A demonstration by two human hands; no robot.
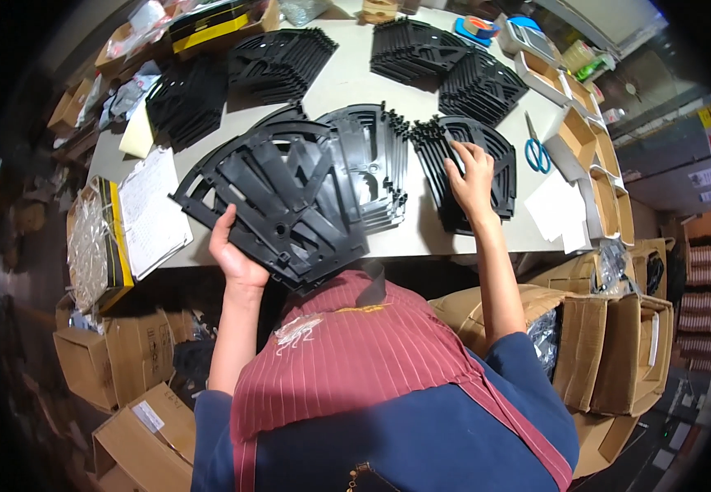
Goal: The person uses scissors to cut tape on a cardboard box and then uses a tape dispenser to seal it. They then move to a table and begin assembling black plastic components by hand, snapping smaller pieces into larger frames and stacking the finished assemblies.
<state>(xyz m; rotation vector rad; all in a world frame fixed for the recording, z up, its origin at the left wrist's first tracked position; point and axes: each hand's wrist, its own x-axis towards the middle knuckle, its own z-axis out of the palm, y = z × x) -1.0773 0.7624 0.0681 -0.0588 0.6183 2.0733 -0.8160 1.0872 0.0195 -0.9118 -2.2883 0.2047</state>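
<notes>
1. Cluttered workroom; pale tabletop [347,90] carrying fanned stacks of black plastic fan-shaped parts, cardboard cartons crowding the floor on both sides.
2. Left hand [237,254] gripping lower edge of one black fan-shaped panel [278,201], lifting it tilted over near table edge, in front of a fanned stack [372,168].
3. Right hand [470,176] resting fingers spread on top of another stack [474,168] to the right, pressing or picking; not closed around anything.
4. Step judged: sorting or pulling single panels off stacks. Next move likely needing a clean separation of one piece without dragging neighbours.
5. Blue-handled scissors [537,152] lying right of that stack, beside white paper sheets [559,209].
6. Row of open tan boxes [589,135] along right edge.
7. Yellow-and-black package [208,26] at far left corner; paper pad [150,213] and clear bag at near left.
8. Orange and white wall signs at far right, too small for detail.
</notes>
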